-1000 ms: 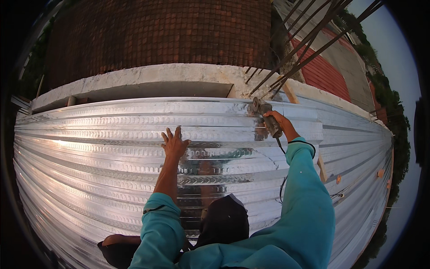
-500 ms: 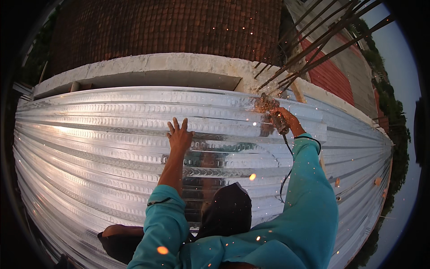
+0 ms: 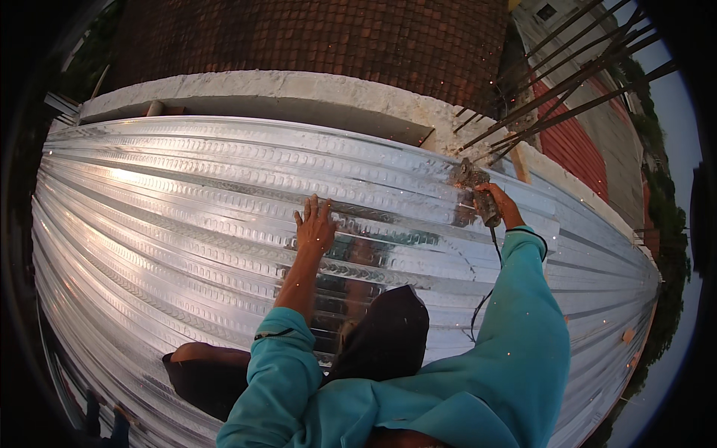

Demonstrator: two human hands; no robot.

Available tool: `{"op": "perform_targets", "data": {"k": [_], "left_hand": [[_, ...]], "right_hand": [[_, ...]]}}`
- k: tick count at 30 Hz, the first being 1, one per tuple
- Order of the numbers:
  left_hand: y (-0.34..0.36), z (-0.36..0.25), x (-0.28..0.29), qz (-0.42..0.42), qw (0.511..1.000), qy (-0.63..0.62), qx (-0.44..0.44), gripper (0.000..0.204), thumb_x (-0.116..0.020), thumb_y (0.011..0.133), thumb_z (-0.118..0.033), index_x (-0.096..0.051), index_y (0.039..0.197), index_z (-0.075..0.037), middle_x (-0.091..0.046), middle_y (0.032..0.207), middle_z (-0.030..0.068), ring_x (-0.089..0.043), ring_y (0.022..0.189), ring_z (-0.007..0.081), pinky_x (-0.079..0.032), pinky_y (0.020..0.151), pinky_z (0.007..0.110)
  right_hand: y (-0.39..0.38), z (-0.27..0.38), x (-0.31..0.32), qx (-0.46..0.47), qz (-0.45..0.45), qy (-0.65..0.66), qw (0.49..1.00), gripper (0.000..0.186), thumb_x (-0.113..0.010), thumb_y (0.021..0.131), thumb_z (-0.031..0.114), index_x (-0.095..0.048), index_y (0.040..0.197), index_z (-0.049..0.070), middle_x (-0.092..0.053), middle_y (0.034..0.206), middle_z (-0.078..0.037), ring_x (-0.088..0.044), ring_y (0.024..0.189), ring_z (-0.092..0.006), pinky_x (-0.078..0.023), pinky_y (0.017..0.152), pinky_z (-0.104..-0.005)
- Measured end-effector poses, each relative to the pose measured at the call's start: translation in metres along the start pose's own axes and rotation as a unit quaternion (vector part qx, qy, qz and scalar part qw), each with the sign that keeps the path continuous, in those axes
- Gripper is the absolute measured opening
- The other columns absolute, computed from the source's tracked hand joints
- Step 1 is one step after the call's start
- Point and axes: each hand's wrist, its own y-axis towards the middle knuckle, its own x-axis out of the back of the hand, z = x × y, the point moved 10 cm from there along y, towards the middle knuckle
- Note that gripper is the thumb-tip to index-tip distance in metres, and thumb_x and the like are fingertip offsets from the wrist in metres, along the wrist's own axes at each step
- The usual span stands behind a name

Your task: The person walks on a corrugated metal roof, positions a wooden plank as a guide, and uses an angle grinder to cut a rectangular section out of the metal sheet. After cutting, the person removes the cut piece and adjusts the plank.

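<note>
My right hand (image 3: 501,200) grips a dark angle grinder (image 3: 470,176) whose disc is at the far edge of the shiny corrugated metal sheet (image 3: 149,209), just below some protruding rebar. Small sparks hang in the air around it, and a black cord (image 3: 494,246) trails from its back toward my body. My left hand (image 3: 315,224) rests on the sheet, left of the grinder, with fingers spread. My dark-clad knees (image 3: 385,328) are on the metal below my hands.
A concrete beam (image 3: 246,86) borders the sheet's far side, with a brown tiled roof (image 3: 299,30) beyond. Long rebar rods (image 3: 582,82) jut at upper right, near a red roof (image 3: 575,157). What look like another person's legs (image 3: 118,425) show at lower left.
A burst of sparks appeared at the disc half a second ago and now looks thinner. The view has turned slightly, shifting the far edge upward on the left.
</note>
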Motion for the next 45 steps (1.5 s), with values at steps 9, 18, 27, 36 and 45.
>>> {"op": "perform_targets", "data": {"k": [9,18,27,36,45], "left_hand": [[-0.053,0.076,0.047,-0.019,0.997,0.034,0.065,0.069,-0.062,0.095,-0.038,-0.036,0.156,-0.017,-0.022,0.167,0.0195,-0.016,0.156,0.0372,-0.018,0.123,0.061],[-0.099,0.176,0.114,-0.073,0.977,0.027,0.200,0.069,-0.066,0.095,-0.036,-0.039,0.155,-0.016,-0.021,0.168,0.0199,-0.015,0.156,0.0378,-0.020,0.122,0.062],[-0.098,0.164,0.108,-0.080,0.981,0.007,0.177,0.068,-0.069,0.093,-0.035,-0.042,0.153,-0.015,-0.023,0.167,0.0195,-0.017,0.156,0.0382,-0.022,0.121,0.063],[-0.098,0.161,0.103,-0.092,0.982,0.005,0.164,0.064,-0.069,0.093,-0.030,-0.044,0.150,-0.013,-0.025,0.165,0.0217,-0.020,0.154,0.0396,-0.026,0.118,0.064],[-0.078,0.138,0.085,-0.046,0.989,0.004,0.139,0.064,-0.068,0.094,-0.032,-0.045,0.151,-0.013,-0.024,0.166,0.0213,-0.019,0.155,0.0396,-0.025,0.119,0.062]], "right_hand": [[-0.006,-0.020,0.007,-0.034,0.057,0.038,0.997,0.040,-0.077,0.078,0.033,-0.061,0.099,0.002,-0.067,0.081,-0.015,-0.067,0.064,-0.0276,-0.058,0.060,-0.0405],[-0.058,0.004,-0.016,0.043,-0.010,0.039,0.998,0.038,-0.081,0.076,0.032,-0.068,0.099,0.004,-0.069,0.081,-0.012,-0.068,0.066,-0.0240,-0.057,0.061,-0.0348],[-0.067,0.002,-0.024,0.055,-0.023,0.069,0.996,0.033,-0.078,0.078,0.026,-0.069,0.101,0.004,-0.069,0.083,-0.013,-0.068,0.067,-0.0240,-0.057,0.062,-0.0348],[-0.044,-0.010,-0.005,0.053,0.002,0.010,0.999,0.044,-0.078,0.077,0.037,-0.065,0.101,0.002,-0.068,0.080,-0.015,-0.067,0.065,-0.0261,-0.058,0.061,-0.0387],[-0.038,-0.025,0.002,0.024,0.047,0.094,0.994,0.049,-0.077,0.080,0.035,-0.061,0.106,-0.003,-0.067,0.083,-0.014,-0.069,0.070,-0.0273,-0.062,0.066,-0.0435]]}}
